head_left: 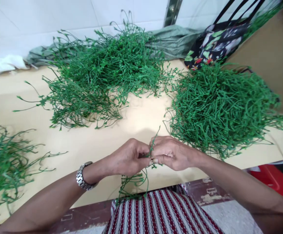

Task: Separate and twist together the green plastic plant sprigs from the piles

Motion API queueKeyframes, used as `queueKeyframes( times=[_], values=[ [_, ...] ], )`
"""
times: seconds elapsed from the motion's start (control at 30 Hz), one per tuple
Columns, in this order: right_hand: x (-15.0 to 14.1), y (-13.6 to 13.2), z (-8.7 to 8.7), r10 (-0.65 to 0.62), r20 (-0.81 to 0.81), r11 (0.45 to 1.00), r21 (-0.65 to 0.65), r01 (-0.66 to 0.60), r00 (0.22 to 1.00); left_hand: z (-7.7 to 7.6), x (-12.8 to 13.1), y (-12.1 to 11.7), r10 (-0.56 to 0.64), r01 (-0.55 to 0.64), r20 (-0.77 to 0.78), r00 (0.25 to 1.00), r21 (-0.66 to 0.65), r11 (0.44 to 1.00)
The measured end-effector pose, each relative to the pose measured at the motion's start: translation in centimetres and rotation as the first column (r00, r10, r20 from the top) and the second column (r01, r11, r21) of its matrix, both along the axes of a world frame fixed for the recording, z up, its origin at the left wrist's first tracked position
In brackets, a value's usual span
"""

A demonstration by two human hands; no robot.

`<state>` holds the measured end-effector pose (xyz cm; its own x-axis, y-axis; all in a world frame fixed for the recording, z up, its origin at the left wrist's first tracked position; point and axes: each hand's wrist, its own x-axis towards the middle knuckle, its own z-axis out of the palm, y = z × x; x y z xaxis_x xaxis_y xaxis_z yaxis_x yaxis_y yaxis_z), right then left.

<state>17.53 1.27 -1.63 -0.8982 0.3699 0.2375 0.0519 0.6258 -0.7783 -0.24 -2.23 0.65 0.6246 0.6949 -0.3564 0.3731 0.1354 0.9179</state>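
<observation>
My left hand (133, 157) and my right hand (173, 152) meet in a pinch above the near part of the table. Between their fingertips is a thin green plastic-looking stem (152, 148), its tip pointing up and away from me. Both hands are closed on it, and part of it is hidden by the fingers. Under my left hand, a few loose green stems (134, 182) hang or lie at the table's edge by the striped cloth; whether they join the held piece I cannot tell. A metal-banded watch (84, 175) circles my left wrist.
A large pile of green stems (219, 110) lies to the right, a second heap (107, 61) at the back, another bunch (2, 169) at the left. Behind stand a floral bag (217, 42) and a cardboard box (270, 55). A red object (270, 182) is below the right edge.
</observation>
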Motion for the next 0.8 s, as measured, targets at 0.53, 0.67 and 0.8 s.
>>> queueKeyframes(
  times=[0.53,0.67,0.8],
  values=[
    [-1.2,-0.1,0.0,-0.444,-0.011,0.854,-0.309,0.419,0.896,-1.0,-0.3,1.4,0.475,-0.476,0.219,0.852,-0.053,0.878],
    [-2.1,-0.7,-0.9,-0.506,0.011,0.820,-0.304,0.485,0.862,-1.6,0.4,0.8,0.624,-0.614,0.275,0.731,-0.133,0.778],
    [-2.4,-1.0,-0.9,-0.582,-0.040,0.807,-0.156,0.570,0.812,-1.7,0.3,0.4,0.634,-0.637,0.260,0.728,-0.087,0.766]
  ],
)
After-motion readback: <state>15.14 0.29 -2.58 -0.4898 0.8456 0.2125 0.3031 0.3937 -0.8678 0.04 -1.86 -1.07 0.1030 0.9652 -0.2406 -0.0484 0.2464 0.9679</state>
